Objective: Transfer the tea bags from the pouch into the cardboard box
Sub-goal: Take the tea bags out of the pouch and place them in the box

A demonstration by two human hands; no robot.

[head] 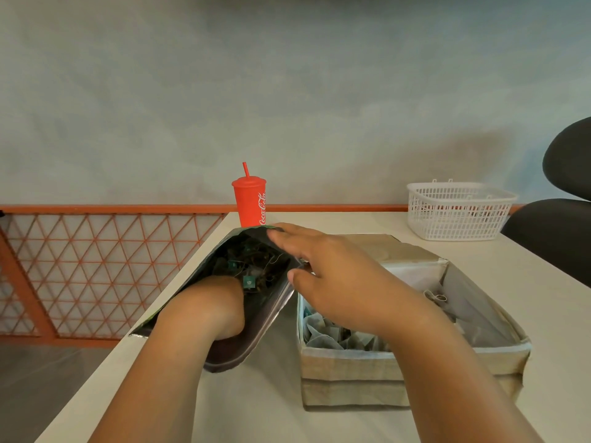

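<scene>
A dark foil pouch (pixel 265 318) lies on the table with its mouth wide open toward me. Inside it is a tangle of tea bags (pixel 252 266) with teal tags and strings. My left hand (pixel 208 308) reaches into the pouch; its fingers are buried among the bags and hidden. My right hand (pixel 335 276) grips the pouch's far right rim between thumb and fingers, holding the mouth open. Right of the pouch stands an open cardboard box (pixel 351 372) with several pale tea bags (pixel 323 337) in it; my right forearm crosses above it.
A red Coca-Cola cup (pixel 251 203) with a straw stands behind the pouch. A white plastic basket (pixel 457 212) sits at the back right, beside a black chair (pixel 563 225). The table's left edge (pixel 179 273) runs close to the pouch, with an orange lattice railing (pixel 96 266) beyond.
</scene>
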